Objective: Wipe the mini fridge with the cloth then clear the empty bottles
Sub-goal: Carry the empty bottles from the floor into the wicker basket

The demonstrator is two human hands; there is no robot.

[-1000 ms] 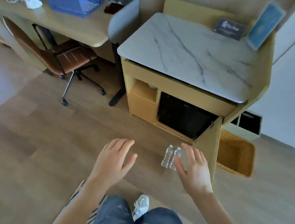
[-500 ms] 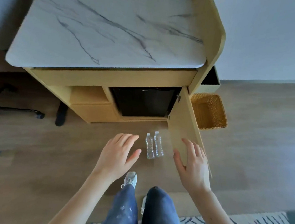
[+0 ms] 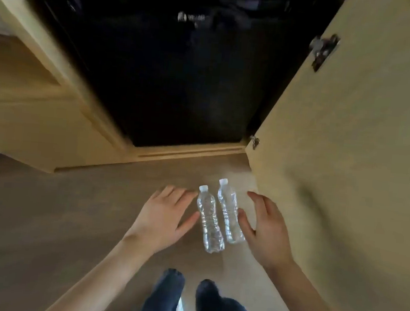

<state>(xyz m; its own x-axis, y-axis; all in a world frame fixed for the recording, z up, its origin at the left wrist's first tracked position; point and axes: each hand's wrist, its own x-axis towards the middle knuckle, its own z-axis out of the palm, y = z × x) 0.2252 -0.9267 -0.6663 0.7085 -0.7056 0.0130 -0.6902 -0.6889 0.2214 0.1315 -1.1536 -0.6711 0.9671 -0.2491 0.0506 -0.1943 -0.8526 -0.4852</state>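
Two clear plastic bottles with white caps stand side by side on the wooden floor, the left bottle point(image 3: 209, 220) and the right bottle point(image 3: 230, 213). My left hand point(image 3: 162, 217) is spread just left of them, its thumb near the left bottle. On the other side my right hand point(image 3: 265, 229) has its fingers apart and its thumb touching or almost touching the right bottle. Neither hand holds anything. The black mini fridge point(image 3: 161, 72) fills the cabinet opening above the bottles, its front dark. No cloth is in view.
The open wooden cabinet door point(image 3: 348, 148) stands close on the right, right beside my right hand. The cabinet's light wood frame point(image 3: 40, 126) runs along the left. My knees in dark jeans point(image 3: 186, 300) are at the bottom.
The view has dropped much closer to the floor and fridge. Both hands have closed in on the two bottles, one at each side.
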